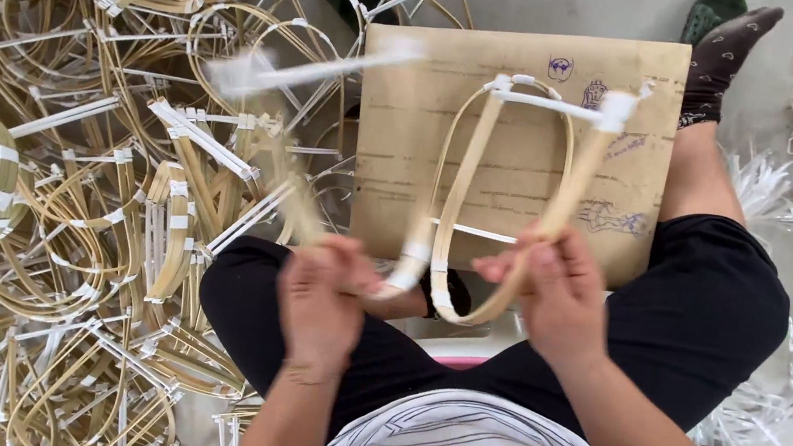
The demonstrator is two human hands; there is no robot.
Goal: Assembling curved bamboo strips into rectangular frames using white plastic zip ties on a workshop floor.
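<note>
The left hand (322, 300) is pinching a blurred white strip (304, 73) while the right hand (559, 293) is gripping the bent bamboo loop (481, 193) over the wooden board (407, 134) on the lap, apparently binding it, beside a heap of finished loops (65, 213).

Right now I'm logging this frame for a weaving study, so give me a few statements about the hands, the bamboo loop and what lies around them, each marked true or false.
1. The right hand grips one side of the bamboo loop. True.
2. The loop lies over a wooden board. True.
3. The left hand rests flat and empty on the board. False: it is raised near the loop's lower bend and holds a blurred strip.
4. The pile of loops lies on the person's right. False: it lies on their left.
5. The person wears a dark sock. True.
6. The loop is bound with red tape. False: its bindings are white.
</note>
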